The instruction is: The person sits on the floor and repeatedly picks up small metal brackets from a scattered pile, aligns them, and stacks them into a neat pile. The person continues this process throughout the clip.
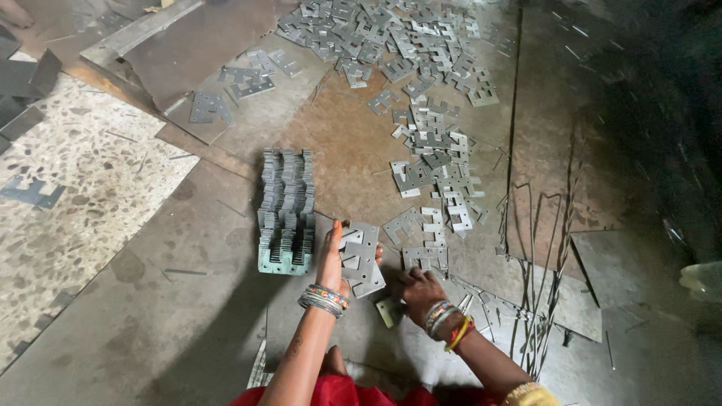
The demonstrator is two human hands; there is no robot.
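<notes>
My left hand (332,259) grips a small stack of flat grey stamped metal plates (361,257), held just right of a long row of the same plates (286,207) standing on edge on the floor. My right hand (420,288) rests low on the metal sheet, fingers closed on a loose plate (426,258) lying at the near end of a trail of scattered plates (436,177). Both wrists wear bangles.
A large heap of loose plates (391,37) lies farther out on rusty sheet metal. Thin metal offcut strips (545,256) lie tangled to the right. A terrazzo floor (68,188) is at the left, with dark sheet pieces (22,83) on it.
</notes>
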